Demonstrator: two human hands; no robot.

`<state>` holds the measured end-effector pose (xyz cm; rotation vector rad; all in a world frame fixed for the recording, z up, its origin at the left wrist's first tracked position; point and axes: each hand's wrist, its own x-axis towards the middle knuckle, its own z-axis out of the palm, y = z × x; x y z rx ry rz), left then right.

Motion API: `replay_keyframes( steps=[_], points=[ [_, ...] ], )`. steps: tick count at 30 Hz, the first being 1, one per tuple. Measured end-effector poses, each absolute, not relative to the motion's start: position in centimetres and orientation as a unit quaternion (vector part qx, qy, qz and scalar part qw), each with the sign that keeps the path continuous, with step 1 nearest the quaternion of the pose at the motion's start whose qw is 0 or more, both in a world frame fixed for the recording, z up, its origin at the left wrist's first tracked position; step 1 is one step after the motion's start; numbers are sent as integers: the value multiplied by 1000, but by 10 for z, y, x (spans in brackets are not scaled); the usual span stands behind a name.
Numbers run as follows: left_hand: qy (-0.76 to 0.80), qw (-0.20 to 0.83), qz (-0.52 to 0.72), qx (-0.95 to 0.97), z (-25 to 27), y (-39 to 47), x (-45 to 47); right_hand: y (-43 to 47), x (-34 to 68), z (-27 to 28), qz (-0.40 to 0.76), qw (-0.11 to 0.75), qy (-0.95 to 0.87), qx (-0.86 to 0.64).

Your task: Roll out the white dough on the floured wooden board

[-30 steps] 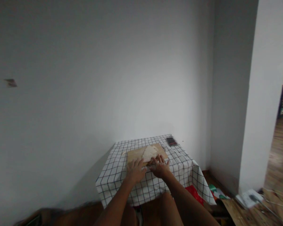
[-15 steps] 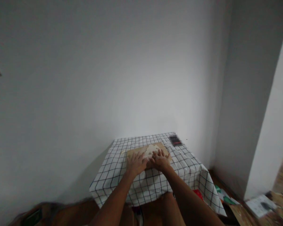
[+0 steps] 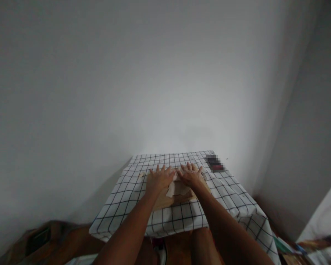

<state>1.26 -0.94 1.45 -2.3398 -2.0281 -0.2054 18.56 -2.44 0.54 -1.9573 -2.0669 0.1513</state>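
Note:
A flat, pale sheet of what looks like dough [image 3: 177,188] lies on a wooden board [image 3: 165,201]. My left hand [image 3: 160,178] is at the far left part of the board, palm down with fingers stretched out and spread. Beside it, my right hand [image 3: 190,175] lies palm down over the sheet's far edge, fingers likewise spread. The two hands almost meet at the thumbs. Whatever is under the palms is hidden, so I cannot tell if anything besides the sheet and board lies there.
The board rests on a table with a white and black checked cloth [image 3: 121,200]. A dark, pixelated object [image 3: 215,163] lies at the back right corner. A small pale scrap [image 3: 141,174] sits left of the board. Behind the table rises a plain wall [image 3: 160,92].
Both hands have slid forward, from the near part of the board to its far side, exposing the near part of the sheet. The camera view has turned slightly left.

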Motion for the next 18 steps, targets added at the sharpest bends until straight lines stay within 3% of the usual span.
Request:
replay_keyframes(
  steps=[18],
  points=[
    [-654, 13, -141, -743, 10, 121, 18, 113, 189, 15, 117, 162, -713, -672]
  ],
)
